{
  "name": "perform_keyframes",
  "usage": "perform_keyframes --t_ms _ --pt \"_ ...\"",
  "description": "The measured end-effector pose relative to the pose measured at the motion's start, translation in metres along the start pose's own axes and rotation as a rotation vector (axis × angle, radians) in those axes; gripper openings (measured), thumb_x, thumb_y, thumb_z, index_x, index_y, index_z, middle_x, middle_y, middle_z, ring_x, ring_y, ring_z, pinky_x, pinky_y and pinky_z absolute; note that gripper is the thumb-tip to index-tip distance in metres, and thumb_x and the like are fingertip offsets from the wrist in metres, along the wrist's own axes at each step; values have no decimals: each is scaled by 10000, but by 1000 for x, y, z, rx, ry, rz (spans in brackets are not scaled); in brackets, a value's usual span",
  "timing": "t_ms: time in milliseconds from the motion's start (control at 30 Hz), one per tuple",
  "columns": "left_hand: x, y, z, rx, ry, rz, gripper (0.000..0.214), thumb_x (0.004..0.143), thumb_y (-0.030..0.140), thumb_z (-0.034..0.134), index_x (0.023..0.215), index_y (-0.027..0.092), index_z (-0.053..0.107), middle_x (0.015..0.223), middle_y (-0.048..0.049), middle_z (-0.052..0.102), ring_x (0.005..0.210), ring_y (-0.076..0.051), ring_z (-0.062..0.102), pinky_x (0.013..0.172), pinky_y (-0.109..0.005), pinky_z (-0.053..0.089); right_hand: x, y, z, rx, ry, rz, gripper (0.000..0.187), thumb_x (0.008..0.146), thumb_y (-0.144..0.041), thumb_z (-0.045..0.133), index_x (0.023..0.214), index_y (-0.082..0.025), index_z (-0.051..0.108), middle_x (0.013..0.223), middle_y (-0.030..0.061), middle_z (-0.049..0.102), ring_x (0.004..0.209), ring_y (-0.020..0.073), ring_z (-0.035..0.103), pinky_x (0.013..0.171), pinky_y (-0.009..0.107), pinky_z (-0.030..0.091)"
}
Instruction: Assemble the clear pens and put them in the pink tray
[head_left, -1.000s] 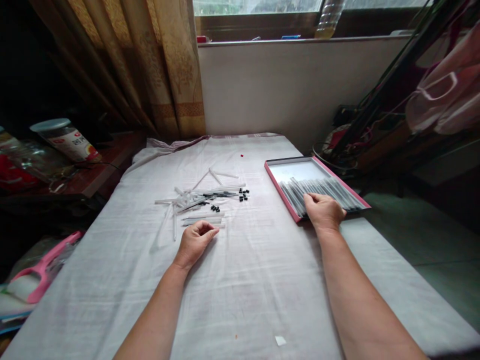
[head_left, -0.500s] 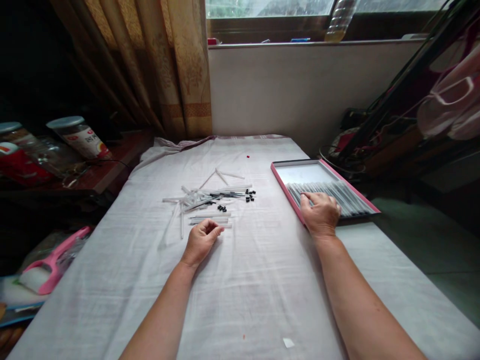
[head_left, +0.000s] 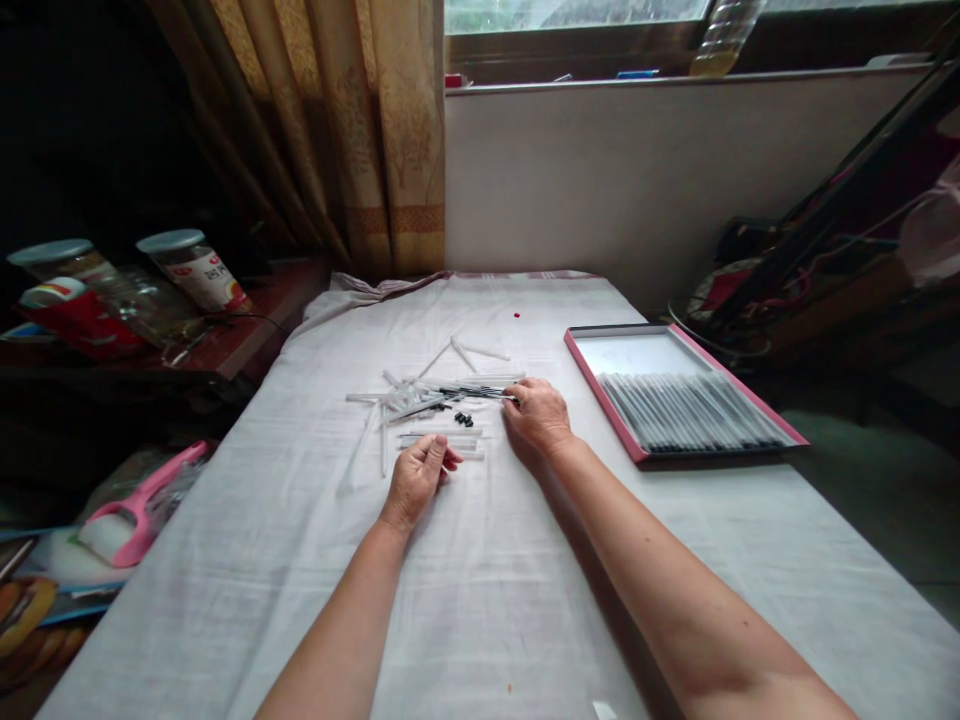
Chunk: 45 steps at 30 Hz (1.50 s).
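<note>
Had the pink-edged tray over right, part-filled with tubes; the loose pile sat left of it. My right hand was bent, nearly closed, at the pile's right end; left hand half-curled nearer me. Couldn't tell what either held. Picking step, I reckoned; next move wanted a light pinch.
</note>
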<state>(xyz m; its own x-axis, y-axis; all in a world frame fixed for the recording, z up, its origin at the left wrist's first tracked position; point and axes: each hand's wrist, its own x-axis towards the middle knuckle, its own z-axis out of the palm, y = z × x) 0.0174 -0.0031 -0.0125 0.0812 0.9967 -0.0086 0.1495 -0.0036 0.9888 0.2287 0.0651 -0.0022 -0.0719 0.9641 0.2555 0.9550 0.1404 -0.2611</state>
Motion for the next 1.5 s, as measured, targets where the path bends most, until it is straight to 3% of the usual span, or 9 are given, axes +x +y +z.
perform_keyframes --t_ms 400,600,767,867,933,1033,1133,1300,1500 --pt "1 -4 2 17 -22 24 554 844 658 455 702 150 624 697 -58 678 605 -129 607 501 -204 468 36 -35 13 -124 -122 -92 261 896 -320 515 949 -192 736 1013 133 679 965 268 574 783 355 400" --pt "-1 -4 1 75 -10 54 502 879 604 442 710 167 621 681 -45 672 616 -140 620 512 -213 470 22 -26 8 76 6 15 237 893 -296 498 940 -183 701 965 115 696 900 240 608 778 331 418" --pt "-7 -1 1 403 224 388 320 945 404 428 801 202 631 808 -67 708 804 -180 655 790 -312 501 -20 -20 1 533 83 47 208 853 -319 513 893 -191 672 832 57 703 698 172 610 683 288 464" --pt "-11 4 0 654 366 598 203 907 316 516 1023 207 642 1165 -117 658 1172 -244 550 1041 -422 369 -42 -24 -5 712 -10 -40 195 834 -329 535 855 -187 666 770 42 690 658 155 599 629 270 469" --pt "-12 6 -2 811 391 631 280 881 304 567 1142 215 617 1315 -124 574 1304 -285 436 1117 -486 244 -49 -27 -10 775 -103 -114 180 827 -320 552 843 -181 665 744 32 678 646 145 589 603 256 460" --pt "-12 2 -8 966 280 592 241 906 293 540 1115 215 631 1157 -107 666 1147 -273 563 1065 -464 306 -44 -27 -13 861 -210 -188 179 829 -320 561 833 -175 665 734 21 668 655 137 583 616 250 458" --pt "-11 -3 -13 999 193 511 219 943 291 468 1032 187 640 936 -83 713 864 -216 652 820 -327 464 -24 -25 -5 916 -266 -174 220 844 -344 539 857 -173 677 775 28 689 701 150 611 650 260 473" --pt "-8 -8 -15 920 254 349 215 953 284 440 1005 193 628 875 -45 728 768 -185 683 643 -249 455 14 -30 17 505 -113 -61 244 877 -305 508 949 -211 721 903 49 728 835 187 654 761 286 468" --pt "-5 -9 -13 869 238 246 221 942 301 459 1022 210 644 798 -27 740 711 -183 698 590 -240 425 30 -45 24 33 -182 -85 254 858 -379 562 1028 -287 726 1022 43 701 831 202 657 678 270 441"
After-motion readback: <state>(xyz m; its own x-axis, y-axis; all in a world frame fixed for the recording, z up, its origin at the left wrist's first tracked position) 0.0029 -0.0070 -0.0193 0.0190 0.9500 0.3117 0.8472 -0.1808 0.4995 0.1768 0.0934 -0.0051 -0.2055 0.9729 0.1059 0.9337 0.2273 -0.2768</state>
